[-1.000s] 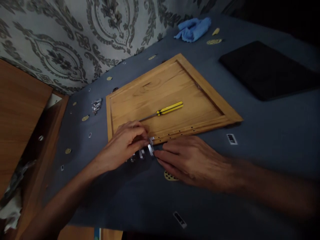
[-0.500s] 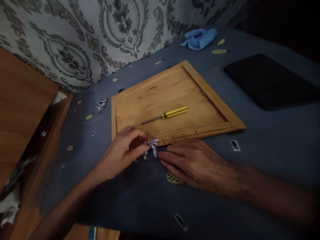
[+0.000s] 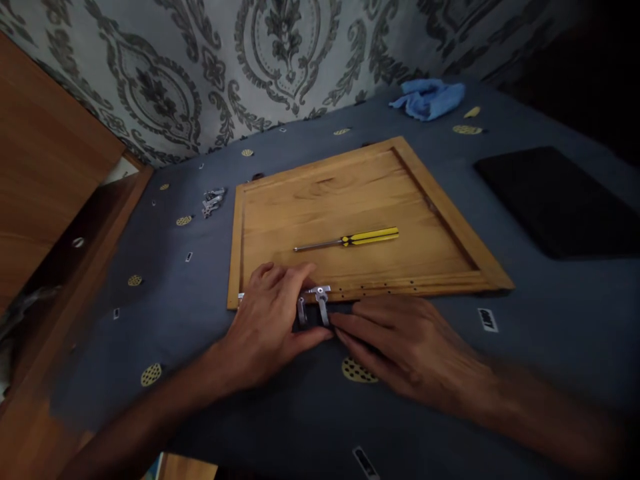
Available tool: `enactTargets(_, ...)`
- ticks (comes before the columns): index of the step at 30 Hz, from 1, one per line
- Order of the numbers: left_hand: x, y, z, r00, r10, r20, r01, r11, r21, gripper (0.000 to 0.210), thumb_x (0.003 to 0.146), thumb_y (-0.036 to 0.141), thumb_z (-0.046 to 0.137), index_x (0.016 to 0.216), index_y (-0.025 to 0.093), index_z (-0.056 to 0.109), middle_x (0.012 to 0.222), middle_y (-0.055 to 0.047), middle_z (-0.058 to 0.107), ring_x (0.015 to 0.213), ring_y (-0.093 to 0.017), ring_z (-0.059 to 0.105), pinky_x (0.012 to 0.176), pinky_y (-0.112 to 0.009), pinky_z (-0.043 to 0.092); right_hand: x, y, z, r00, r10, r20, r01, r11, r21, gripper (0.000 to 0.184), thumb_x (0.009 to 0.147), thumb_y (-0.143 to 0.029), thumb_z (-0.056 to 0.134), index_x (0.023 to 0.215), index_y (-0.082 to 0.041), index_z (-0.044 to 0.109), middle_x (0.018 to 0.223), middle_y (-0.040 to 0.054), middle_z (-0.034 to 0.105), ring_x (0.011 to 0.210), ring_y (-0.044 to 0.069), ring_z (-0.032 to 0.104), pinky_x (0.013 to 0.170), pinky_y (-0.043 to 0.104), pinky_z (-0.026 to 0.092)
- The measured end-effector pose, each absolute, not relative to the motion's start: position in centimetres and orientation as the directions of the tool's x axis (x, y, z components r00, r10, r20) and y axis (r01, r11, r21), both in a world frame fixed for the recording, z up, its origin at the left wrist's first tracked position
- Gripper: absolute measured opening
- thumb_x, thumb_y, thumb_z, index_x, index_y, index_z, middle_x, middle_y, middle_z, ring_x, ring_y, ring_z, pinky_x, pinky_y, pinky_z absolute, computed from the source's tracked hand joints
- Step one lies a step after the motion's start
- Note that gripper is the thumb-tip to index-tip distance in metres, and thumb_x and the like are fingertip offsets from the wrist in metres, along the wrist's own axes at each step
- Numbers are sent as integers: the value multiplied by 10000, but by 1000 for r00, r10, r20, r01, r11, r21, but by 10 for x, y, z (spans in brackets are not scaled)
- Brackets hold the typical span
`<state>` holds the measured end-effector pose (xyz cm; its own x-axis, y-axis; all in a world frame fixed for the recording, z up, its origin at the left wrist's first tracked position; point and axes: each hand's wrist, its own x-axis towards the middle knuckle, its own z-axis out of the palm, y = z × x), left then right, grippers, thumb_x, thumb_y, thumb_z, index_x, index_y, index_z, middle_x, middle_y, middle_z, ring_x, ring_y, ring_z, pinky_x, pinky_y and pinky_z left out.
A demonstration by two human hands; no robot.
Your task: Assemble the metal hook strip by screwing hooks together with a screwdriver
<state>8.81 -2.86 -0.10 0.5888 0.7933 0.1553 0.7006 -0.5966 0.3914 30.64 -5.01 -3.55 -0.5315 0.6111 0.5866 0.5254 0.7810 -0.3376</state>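
Currently laid flat on a blue-grey cloth cover (image 3: 530, 360) printed with yellow, dark-spotted ovals (image 3: 360, 370) and small lettered labels (image 3: 487, 320): a framed wooden cabinet door (image 3: 340, 203), with small dark holes (image 3: 387, 287) along its near edge. Resting on its panel, handle to the right and tip to the left, a yellow-and-black screwdriver (image 3: 345, 241). At the near edge, left of the holes, a metal cabinet hinge (image 3: 323, 307), plate on the frame and arm over the cover; just left of it, a second hinge (image 3: 301, 311).

Left hand (image 3: 273, 317) with thumb and forefinger spread wide around both; impossible to tell whether anything is held beneath the other fingers. Right hand (image 3: 400, 337) with fingers close together, tips at the near end of the first hinge; impossible to tell whether pinching or only touching.

Left of the door, a cluster of loose hinges (image 3: 213, 201). Beyond its far right corner, a crumpled blue cloth (image 3: 430, 100); to the right, a flat black slab (image 3: 560, 203). Behind, grey damask-patterned fabric or wallpaper (image 3: 290, 53); at left, brown wooden furniture (image 3: 50, 120); at upper right, deep shadow.
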Motion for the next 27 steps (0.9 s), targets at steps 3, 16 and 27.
enactTargets(3, 87, -28, -3, 560, 812, 161, 714, -572, 404, 717, 802, 338, 844, 1365, 219, 418, 1152, -92, 714, 1090, -320, 636, 999, -510, 469, 307, -50, -34, -543, 619, 567, 523, 778, -348, 266, 1013, -147, 476, 926, -172, 727, 694, 16, 703, 575, 131, 636, 557, 279, 484)
enactTargets(16, 90, -32, -8, 496, 857, 138, 732, -498, 465, 786, 762, 332, 889, 1362, 225, 391, 1166, -87, 719, 1143, -350, 637, 1002, -519, 471, 318, -45, -27, -461, 675, 576, 560, 725, -401, 173, 995, -135, 539, 1087, -215, 662, 798, 15, 735, 662, 152, 700, 617, 279, 561)
enactTargets(27, 91, -31, -7, 482, 871, 90, 725, -455, 518, 643, 773, 310, 878, 1256, 232, 460, 1198, -76, 722, 1132, -343, 635, 972, -535, 480, 353, 15, -21, -482, 809, 335, 820, 552, -154, 270, 990, -275, 520, 1143, -153, 707, 1016, 134, 733, 977, 305, 687, 827, 464, 574)
